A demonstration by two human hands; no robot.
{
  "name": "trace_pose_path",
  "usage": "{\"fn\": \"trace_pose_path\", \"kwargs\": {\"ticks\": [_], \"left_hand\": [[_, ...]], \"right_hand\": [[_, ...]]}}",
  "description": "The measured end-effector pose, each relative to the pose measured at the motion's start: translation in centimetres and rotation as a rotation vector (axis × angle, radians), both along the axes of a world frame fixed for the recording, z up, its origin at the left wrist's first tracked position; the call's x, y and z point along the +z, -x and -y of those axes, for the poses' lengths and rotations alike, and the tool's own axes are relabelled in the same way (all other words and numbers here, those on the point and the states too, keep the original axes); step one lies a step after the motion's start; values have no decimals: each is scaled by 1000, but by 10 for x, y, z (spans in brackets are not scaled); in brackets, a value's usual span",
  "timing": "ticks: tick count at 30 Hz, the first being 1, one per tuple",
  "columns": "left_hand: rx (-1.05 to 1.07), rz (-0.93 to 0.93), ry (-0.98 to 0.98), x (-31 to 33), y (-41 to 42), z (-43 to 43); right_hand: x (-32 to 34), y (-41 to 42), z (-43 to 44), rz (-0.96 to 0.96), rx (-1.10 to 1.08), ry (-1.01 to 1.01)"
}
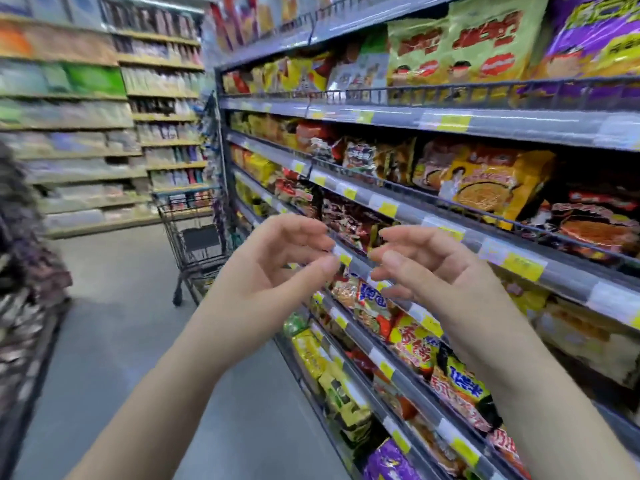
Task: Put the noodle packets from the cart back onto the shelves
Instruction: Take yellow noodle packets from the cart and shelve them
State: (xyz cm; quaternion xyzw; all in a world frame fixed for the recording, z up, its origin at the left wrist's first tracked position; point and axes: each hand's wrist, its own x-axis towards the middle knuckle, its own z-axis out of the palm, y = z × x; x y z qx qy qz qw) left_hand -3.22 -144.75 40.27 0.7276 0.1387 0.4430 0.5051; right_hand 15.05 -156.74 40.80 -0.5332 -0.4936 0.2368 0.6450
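Note:
Both my hands are raised in front of the noodle shelves (446, 233) on the right, and neither holds anything. My left hand (277, 268) has loosely curled fingers pointing right. Facing it, a small gap apart, my right hand (426, 268) has relaxed, curled fingers too. Noodle packets (491, 181) in red, yellow and orange fill the shelf tiers behind and below my hands. The dark wire cart (195, 233) stands further down the aisle, to the left of the shelf end; what lies in it I cannot make out.
Grey floor (114, 334) runs down the aisle between me and the cart. Another shelving unit (86, 140) lines the far left. A dark display of packets (24, 289) juts in at the left edge. Yellow price tags (523, 266) line the shelf rails.

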Motion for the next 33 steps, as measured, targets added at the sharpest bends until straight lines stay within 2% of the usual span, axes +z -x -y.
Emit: {"fn": "trace_pose_path", "kwargs": {"ticks": [7,14,19,26,33], "left_hand": [[162,41,51,-18,48,-101],[281,69,120,-22,103,-252],[322,22,137,-26,134,-360],[394,-43,168,-45,152,-473],[498,-120,197,-64,138,-581]], "right_hand": [[-6,32,-125,22,97,51],[1,70,-293,58,176,91],[-5,104,-409,32,224,120],[-31,117,-534,-9,290,157],[-63,92,-655,-73,355,172]]}}
